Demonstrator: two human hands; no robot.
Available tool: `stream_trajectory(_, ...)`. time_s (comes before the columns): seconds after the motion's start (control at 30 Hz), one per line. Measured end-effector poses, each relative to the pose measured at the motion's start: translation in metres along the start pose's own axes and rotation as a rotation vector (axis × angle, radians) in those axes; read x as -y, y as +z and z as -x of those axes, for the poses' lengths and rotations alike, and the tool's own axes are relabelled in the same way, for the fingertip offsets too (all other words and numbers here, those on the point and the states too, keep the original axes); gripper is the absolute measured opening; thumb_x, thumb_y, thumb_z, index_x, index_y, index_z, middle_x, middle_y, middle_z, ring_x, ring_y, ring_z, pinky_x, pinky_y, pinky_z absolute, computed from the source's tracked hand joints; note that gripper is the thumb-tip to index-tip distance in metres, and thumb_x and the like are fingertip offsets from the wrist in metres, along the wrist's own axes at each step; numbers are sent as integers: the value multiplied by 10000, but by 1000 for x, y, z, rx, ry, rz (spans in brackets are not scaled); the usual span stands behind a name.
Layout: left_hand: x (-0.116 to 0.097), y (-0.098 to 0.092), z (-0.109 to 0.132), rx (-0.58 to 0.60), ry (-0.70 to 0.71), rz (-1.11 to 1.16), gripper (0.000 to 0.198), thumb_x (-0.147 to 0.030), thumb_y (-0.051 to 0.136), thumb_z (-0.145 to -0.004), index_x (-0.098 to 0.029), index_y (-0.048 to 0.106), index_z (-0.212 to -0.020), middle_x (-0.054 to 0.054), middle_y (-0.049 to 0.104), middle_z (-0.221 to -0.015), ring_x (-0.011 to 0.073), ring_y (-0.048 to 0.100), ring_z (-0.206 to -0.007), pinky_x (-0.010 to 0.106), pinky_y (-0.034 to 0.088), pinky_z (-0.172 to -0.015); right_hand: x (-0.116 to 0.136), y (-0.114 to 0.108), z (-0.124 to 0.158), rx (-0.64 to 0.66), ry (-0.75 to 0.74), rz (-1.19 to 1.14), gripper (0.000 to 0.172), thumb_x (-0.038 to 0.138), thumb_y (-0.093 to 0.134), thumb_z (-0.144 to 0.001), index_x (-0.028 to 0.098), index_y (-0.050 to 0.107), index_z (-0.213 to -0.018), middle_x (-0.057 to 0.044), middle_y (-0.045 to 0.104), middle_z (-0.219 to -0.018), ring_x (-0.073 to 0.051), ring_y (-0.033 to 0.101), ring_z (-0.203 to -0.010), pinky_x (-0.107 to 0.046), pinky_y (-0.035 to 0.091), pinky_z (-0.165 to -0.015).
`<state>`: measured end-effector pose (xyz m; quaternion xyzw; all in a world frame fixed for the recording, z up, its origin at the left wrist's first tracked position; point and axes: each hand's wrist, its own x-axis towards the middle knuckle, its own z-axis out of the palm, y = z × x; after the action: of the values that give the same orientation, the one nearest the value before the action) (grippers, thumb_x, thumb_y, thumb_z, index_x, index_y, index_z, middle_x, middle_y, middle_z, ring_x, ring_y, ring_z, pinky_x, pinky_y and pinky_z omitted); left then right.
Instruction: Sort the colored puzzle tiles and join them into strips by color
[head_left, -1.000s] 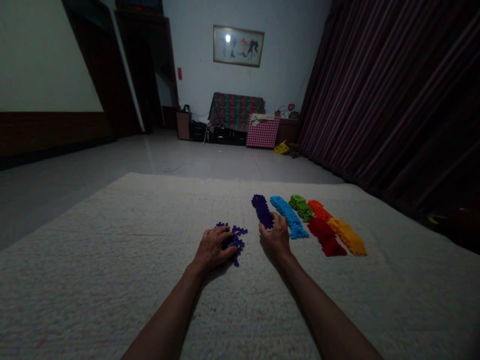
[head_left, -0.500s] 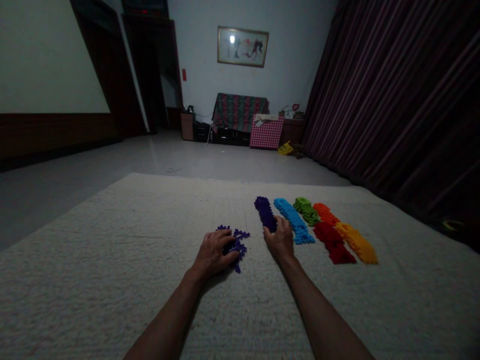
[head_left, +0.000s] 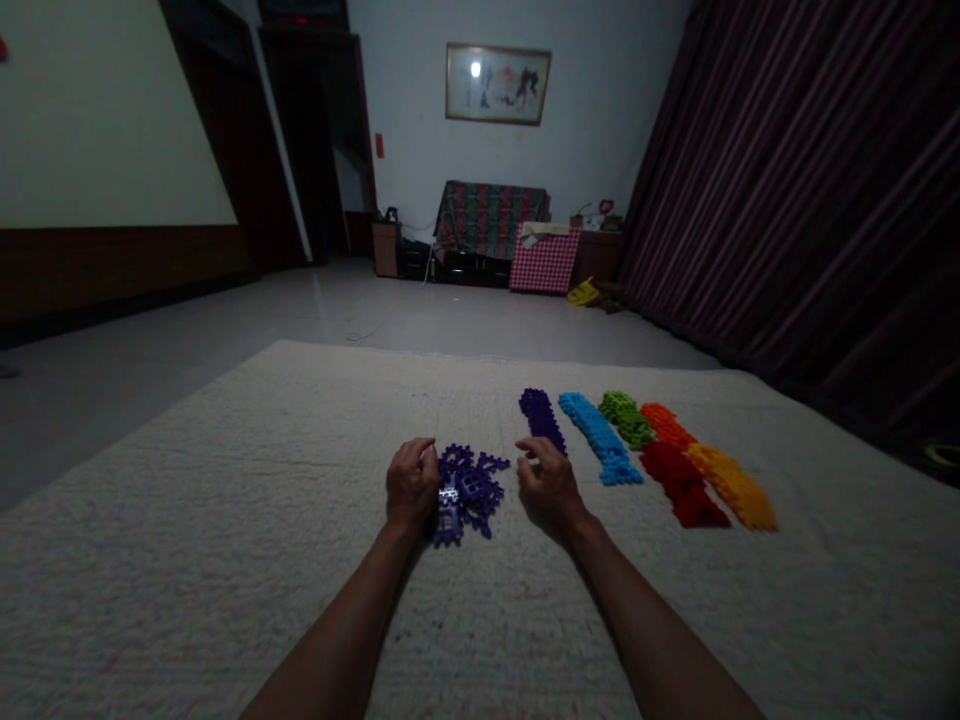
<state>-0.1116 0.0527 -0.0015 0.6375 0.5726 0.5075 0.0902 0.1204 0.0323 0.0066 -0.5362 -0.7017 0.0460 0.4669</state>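
Note:
A loose pile of purple interlocking plastic pieces [head_left: 472,488] lies flat on the pale mat, some overlapping. My left hand [head_left: 412,487] rests against the pile's left edge with its fingers curled in; whatever is inside them is hidden. On the other side, my right hand [head_left: 550,482] hovers just right of the pile, fingers bent, thumb and forefinger apart and nothing visible between them. Behind it stretches a tidy row of purple pieces [head_left: 541,418], its near end partly covered by the hand. To the right of that lies a light-blue row [head_left: 600,438].
Farther right are rows of green [head_left: 626,418], orange [head_left: 666,425], red [head_left: 682,488] and yellow pieces [head_left: 735,487]. All lie on the cream mat [head_left: 225,560]. Tiled floor [head_left: 420,315] extends beyond it, and a dark curtain [head_left: 787,180] hangs at the right.
My left hand has slid off the top of the loose pile to its left side, uncovering more pieces. My right hand has let go of the purple row and drawn back toward the pile.

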Motion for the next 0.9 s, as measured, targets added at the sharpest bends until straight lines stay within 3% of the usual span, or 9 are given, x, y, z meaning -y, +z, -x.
stream_trajectory(0.13,3,3,0,88,-37,-92,335,-207,418,-856,-159,700,-1031,102,723,-1054,232,665,-994,385,504,-951,8,9,4,158,-152,7,309,131,483,-817,174,629,-1086,-96,668,-1099,-208,604,-1035,-374,487,-928)
stream_trajectory(0.27,2,3,1,144,-28,-108,352,-175,411,-859,-149,703,-1053,102,728,-1067,231,667,-1008,389,495,-969,6,15,6,238,-190,90,358,130,492,-831,199,618,-1160,-94,653,-1203,-223,572,-1121,-414,451,-975)
stream_trajectory(0.5,2,3,-2,157,-101,-57,372,-155,410,-853,-167,715,-1065,77,737,-1081,211,678,-1011,357,509,-965,27,9,2,247,-211,-34,246,197,557,-833,197,644,-1064,-91,657,-1080,-218,588,-1028,-394,470,-924)
stream_trajectory(0.67,-1,2,-3,176,-131,-56,374,-142,423,-840,-175,723,-1061,70,748,-1054,209,687,-986,355,519,-949,52,9,6,346,-268,28,393,294,693,-751,192,632,-1125,-111,623,-1157,-255,562,-1077,-433,456,-941)
stream_trajectory(0.9,-1,2,-2,166,-120,-69,364,-149,434,-846,-186,729,-1055,65,748,-1063,206,686,-998,346,512,-961,48,17,11,373,-266,-14,276,182,566,-830,211,655,-1090,-82,649,-1137,-214,576,-1080,-391,449,-968)
